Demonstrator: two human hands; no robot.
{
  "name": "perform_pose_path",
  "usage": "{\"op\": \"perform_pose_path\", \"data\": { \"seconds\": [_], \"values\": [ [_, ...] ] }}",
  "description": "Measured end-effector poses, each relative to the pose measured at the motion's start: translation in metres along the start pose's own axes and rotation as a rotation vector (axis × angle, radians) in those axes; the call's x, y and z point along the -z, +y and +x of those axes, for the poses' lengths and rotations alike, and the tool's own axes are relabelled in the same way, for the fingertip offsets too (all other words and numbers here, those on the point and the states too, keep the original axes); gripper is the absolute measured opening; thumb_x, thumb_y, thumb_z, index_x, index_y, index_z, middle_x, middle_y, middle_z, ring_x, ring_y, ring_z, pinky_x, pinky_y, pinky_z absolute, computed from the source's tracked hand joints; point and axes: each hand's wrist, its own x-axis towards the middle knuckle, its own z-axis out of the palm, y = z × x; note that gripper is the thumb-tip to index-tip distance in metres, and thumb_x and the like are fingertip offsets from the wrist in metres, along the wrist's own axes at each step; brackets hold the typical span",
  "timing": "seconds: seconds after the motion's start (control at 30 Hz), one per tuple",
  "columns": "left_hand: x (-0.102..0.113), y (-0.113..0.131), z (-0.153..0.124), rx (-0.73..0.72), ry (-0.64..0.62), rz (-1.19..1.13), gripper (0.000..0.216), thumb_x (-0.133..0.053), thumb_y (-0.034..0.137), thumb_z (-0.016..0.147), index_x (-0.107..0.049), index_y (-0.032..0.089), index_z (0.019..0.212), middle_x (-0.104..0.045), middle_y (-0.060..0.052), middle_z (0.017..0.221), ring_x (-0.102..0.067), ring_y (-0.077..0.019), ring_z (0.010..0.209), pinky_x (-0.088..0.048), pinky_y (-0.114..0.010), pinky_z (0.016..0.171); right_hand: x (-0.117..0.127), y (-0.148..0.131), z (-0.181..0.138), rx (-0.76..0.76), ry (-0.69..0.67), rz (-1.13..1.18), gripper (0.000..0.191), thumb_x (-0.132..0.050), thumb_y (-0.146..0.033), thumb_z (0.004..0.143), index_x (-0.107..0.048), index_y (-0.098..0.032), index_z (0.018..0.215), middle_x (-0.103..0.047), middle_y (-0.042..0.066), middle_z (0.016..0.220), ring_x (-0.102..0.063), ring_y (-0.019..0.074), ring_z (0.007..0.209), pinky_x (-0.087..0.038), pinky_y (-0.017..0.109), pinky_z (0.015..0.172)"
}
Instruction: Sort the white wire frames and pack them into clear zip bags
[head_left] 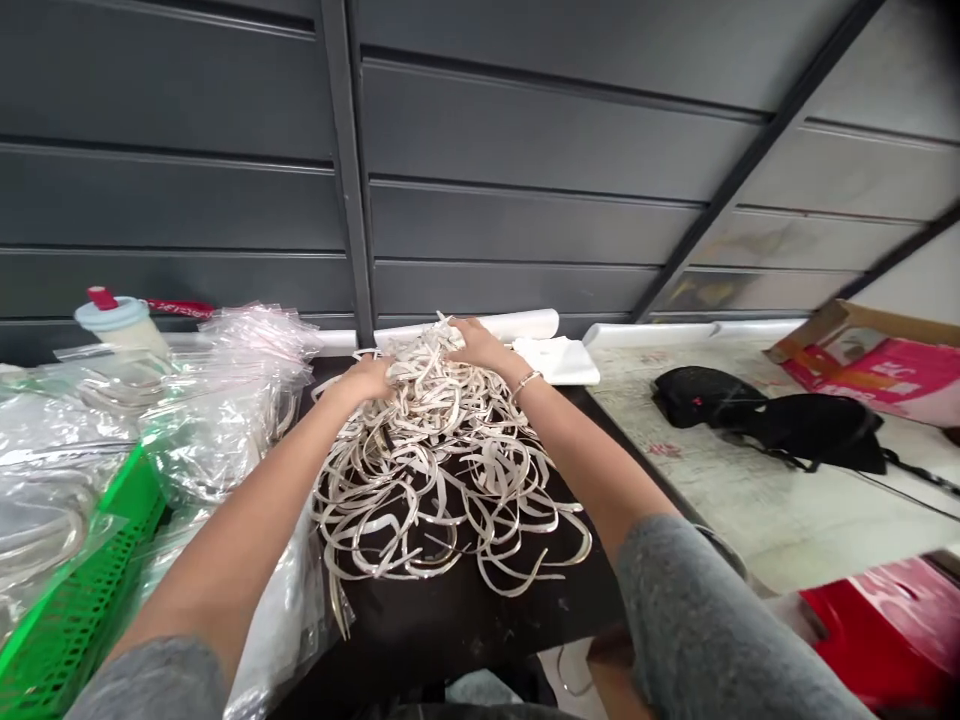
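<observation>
A tangled heap of thin, cream, curved bands (439,420), some with shiny gold edges, lies on a dark tabletop (517,635). They look like headbands. My left hand (370,378) touches the heap's left side near the back, its fingertips sunk among the bands and mostly hidden. On the upper right side rests my right hand (478,345), thumb and fingers spread apart against the bands. A thin bracelet (527,383) circles my right wrist. Loose bands fan out below both hands towards the front.
Clear plastic bags (225,420), a green perforated basket (82,580) and a lidded cup (124,325) crowd the left. Behind the heap lie a white roll (517,325) and a folded white sheet (559,360). A black bag (780,420) and an open carton (877,360) stand right.
</observation>
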Motion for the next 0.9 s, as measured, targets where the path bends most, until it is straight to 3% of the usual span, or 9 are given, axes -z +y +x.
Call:
{"op": "perform_pose_path", "data": {
  "seconds": [0.07,0.13,0.2,0.33,0.43,0.53,0.67,0.8,0.9],
  "values": [
    [-0.008,-0.005,-0.021,-0.014,-0.015,0.013,0.050,-0.062,0.031,0.071,-0.055,0.018,0.119,-0.057,-0.013,0.121,-0.054,-0.0299,0.110,-0.043,-0.037,0.091,0.002,0.005,-0.036,0.029,0.009,0.001,0.062,-0.062,-0.028,0.076,-0.039,-0.017,0.132,-0.036,0.014,0.138,-0.037,0.0271,0.126,-0.033,0.042,0.103],
    [-0.020,-0.014,-0.052,-0.044,0.017,0.013,0.048,-0.048,0.035,0.082,-0.048,0.018,0.127,-0.050,-0.013,0.130,-0.049,-0.0293,0.117,-0.039,-0.041,0.097,0.004,0.010,-0.085,0.166,0.016,0.026,0.064,-0.060,-0.033,0.078,-0.034,-0.021,0.136,-0.026,0.012,0.144,-0.024,0.0275,0.133,-0.026,0.045,0.108],
    [-0.041,-0.027,-0.089,-0.172,0.064,-0.039,0.053,-0.041,0.043,0.086,-0.038,0.022,0.135,-0.042,-0.010,0.139,-0.045,-0.0279,0.122,-0.037,-0.043,0.100,0.002,0.014,-0.144,0.226,-0.074,0.059,0.072,-0.060,-0.034,0.078,-0.025,-0.025,0.140,-0.019,0.009,0.147,-0.017,0.0275,0.136,-0.026,0.047,0.108],
    [-0.099,-0.051,-0.158,-0.231,0.053,-0.026,0.078,-0.056,0.047,0.076,-0.016,0.036,0.143,-0.016,-0.005,0.152,-0.026,-0.0371,0.132,-0.037,-0.055,0.097,-0.019,0.017,-0.254,0.151,-0.332,-0.052,0.085,-0.067,-0.027,0.067,-0.025,-0.029,0.141,-0.012,0.007,0.150,-0.010,0.0339,0.137,-0.025,0.052,0.107],
    [-0.134,-0.060,-0.181,-0.232,0.090,0.052,0.089,-0.061,0.033,0.072,-0.008,0.038,0.143,-0.003,-0.006,0.154,-0.013,-0.0431,0.135,-0.037,-0.061,0.094,-0.044,0.019,-0.300,0.090,-0.415,-0.167,0.092,-0.063,-0.013,0.061,-0.024,-0.034,0.141,-0.010,0.005,0.151,-0.006,0.0391,0.136,-0.026,0.058,0.103],
    [-0.148,-0.060,-0.173,-0.256,0.125,0.104,0.087,-0.059,0.022,0.072,-0.012,0.036,0.143,-0.001,-0.007,0.153,-0.007,-0.0457,0.135,-0.037,-0.061,0.092,-0.068,0.024,-0.301,0.068,-0.344,-0.293,0.097,-0.052,0.002,0.058,-0.023,-0.037,0.141,-0.007,0.006,0.152,-0.006,0.0403,0.136,-0.028,0.058,0.102],
    [-0.144,-0.050,-0.132,-0.272,0.144,0.129,0.076,-0.056,0.016,0.071,-0.028,0.031,0.140,-0.005,-0.011,0.152,-0.021,-0.0460,0.131,-0.040,-0.055,0.091,-0.090,0.042,-0.252,0.031,-0.197,-0.369,0.093,-0.051,0.001,0.062,-0.021,-0.035,0.142,-0.011,0.011,0.151,-0.013,0.0422,0.134,-0.037,0.055,0.095],
    [-0.132,-0.035,-0.090,-0.242,0.141,0.160,0.066,-0.058,0.018,0.071,-0.041,0.029,0.134,-0.015,-0.012,0.149,-0.035,-0.0425,0.123,-0.045,-0.049,0.087,-0.100,0.053,-0.189,0.050,-0.182,-0.360,0.076,-0.047,0.000,0.073,-0.030,-0.032,0.140,-0.034,0.015,0.140,-0.040,0.0339,0.121,-0.050,0.038,0.078],
    [-0.123,-0.025,-0.071,-0.211,0.102,0.158,0.055,-0.053,0.016,0.073,-0.049,0.027,0.126,-0.031,-0.013,0.141,-0.041,-0.0372,0.118,-0.047,-0.046,0.083,-0.095,0.048,-0.152,0.027,-0.185,-0.256,0.057,-0.043,-0.002,0.080,-0.044,-0.025,0.132,-0.060,0.014,0.109,-0.056,0.0260,0.099,-0.050,0.033,0.074]
  ]
}}
